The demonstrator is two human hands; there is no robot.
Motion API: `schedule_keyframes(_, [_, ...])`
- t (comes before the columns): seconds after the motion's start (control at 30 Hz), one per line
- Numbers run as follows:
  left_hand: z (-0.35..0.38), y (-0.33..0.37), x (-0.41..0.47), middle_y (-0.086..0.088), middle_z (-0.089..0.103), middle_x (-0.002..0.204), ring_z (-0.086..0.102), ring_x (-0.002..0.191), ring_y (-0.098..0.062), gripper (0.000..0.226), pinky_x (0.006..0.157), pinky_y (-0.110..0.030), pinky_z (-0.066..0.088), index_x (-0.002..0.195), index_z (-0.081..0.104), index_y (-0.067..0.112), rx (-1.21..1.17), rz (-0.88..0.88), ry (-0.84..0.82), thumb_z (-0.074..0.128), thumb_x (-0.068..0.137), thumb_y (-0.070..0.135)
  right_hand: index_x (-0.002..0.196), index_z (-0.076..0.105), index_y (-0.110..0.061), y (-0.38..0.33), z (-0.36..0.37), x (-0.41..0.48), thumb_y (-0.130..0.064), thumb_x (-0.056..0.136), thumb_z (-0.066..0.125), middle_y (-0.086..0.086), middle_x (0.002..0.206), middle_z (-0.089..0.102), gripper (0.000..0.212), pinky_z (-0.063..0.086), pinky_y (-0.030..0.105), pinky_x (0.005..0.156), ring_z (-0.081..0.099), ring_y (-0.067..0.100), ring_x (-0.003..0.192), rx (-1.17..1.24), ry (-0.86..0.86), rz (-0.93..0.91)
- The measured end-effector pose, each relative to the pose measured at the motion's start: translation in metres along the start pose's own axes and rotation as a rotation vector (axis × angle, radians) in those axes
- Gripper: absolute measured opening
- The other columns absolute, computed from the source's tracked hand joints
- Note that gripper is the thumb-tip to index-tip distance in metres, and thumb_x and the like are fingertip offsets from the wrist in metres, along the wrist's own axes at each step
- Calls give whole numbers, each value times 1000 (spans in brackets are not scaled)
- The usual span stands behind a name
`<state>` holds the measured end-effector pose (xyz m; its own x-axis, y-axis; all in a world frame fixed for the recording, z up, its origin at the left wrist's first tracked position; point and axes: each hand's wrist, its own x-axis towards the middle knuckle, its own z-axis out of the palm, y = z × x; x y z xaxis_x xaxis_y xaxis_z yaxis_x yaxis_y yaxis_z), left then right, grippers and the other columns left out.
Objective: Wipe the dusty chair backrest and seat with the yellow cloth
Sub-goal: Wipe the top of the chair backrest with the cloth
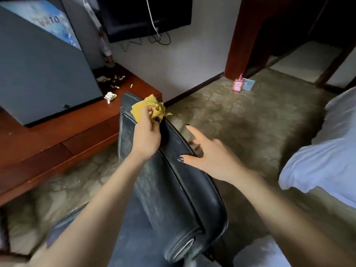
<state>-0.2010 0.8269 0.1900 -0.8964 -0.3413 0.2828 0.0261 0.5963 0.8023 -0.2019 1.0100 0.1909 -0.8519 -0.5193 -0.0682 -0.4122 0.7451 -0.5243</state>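
Chair backrest [165,182] runs grey with dust beneath our wrists. Our left hand [147,134] has its fingers [157,114] clamped on the bunched yellow cloth [148,109] at the top edge. Our right hand [208,153], fingers apart, braces the rim just beside. We'd flatten the cloth and pull long, overlapping strokes toward the seat [123,237].

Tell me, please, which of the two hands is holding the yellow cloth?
The left hand grips the yellow cloth; the right hand is empty.
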Motion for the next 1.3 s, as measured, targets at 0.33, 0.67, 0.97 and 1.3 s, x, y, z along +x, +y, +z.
schedule_keyframes(0.33, [15,18,-54,-4,63,109,58,96,-15,29,83,-14,42,115,49,8,48,136,-19,44,92,-8,149,19,-36,34,5,19,-61,84,35,-19,70,49,72,45,24,74,50,-1,76,477,-87,-274])
schedule_keyframes(0.67, [57,35,-146,5,58,99,54,95,-10,24,85,-22,44,111,50,12,10,308,204,42,93,-1,74,43,-28,69,33,-39,-33,102,36,-5,64,48,29,30,22,48,44,4,54,220,240,-539])
schedule_keyframes(0.97, [51,34,-181,1,58,98,53,76,-8,43,67,-9,37,131,37,11,333,424,83,41,92,-6,94,55,-11,55,14,-51,-30,98,37,8,96,61,26,44,40,81,56,26,91,106,74,-531])
schedule_keyframes(1.3, [38,10,-122,19,46,67,50,54,6,34,51,-9,34,126,40,14,319,434,97,41,95,0,95,59,-25,42,18,0,-47,89,52,-19,74,61,23,39,17,63,54,1,72,259,79,-548])
